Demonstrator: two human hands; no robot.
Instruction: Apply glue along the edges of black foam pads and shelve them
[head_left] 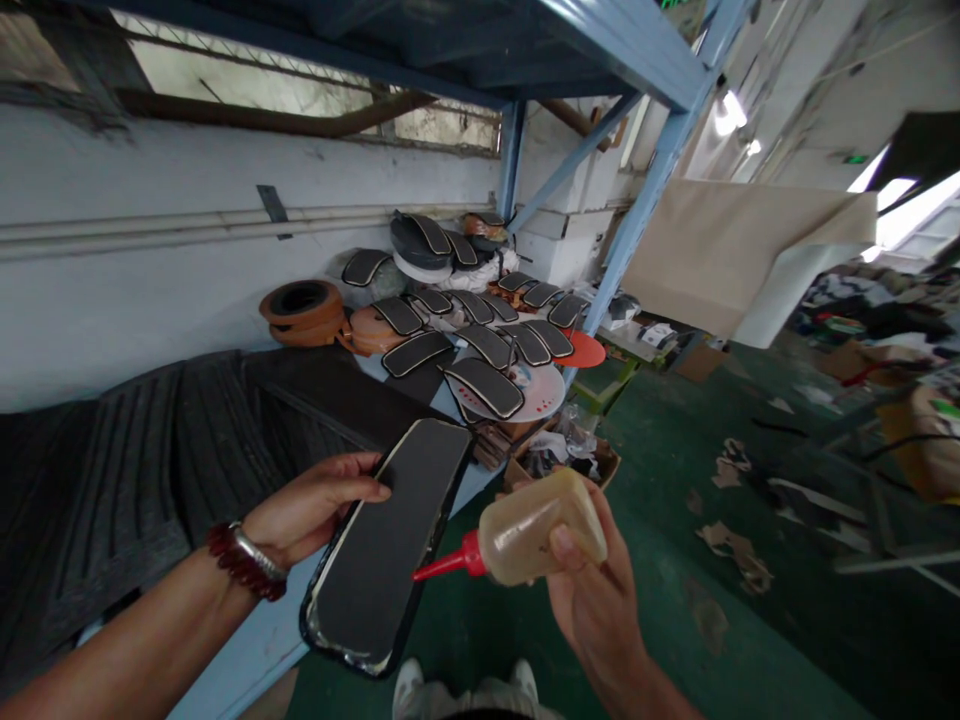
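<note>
My left hand [322, 505] grips a long black panel [397, 540] with rounded corners by its left edge, thumb on its top face. A pale glue-like line runs along the panel's rim, thicker at the near end. In my right hand [592, 590] is a squeeze bottle [536, 530] of yellowish liquid, lying on its side with its red nozzle pointing left. The nozzle tip is at the panel's right edge; whether it touches cannot be told. My fingers wrap round the bottle, the far ones partly hidden behind it.
Several similar black panels [484, 345] lie spread over the bench, some on a round white plate [547, 390] and a red disc [589, 348]. Dark ribbed sheets [135, 470] are stacked at left. Brown rolls [300, 310] stand by the wall. A blue rack post [630, 220] rises at right.
</note>
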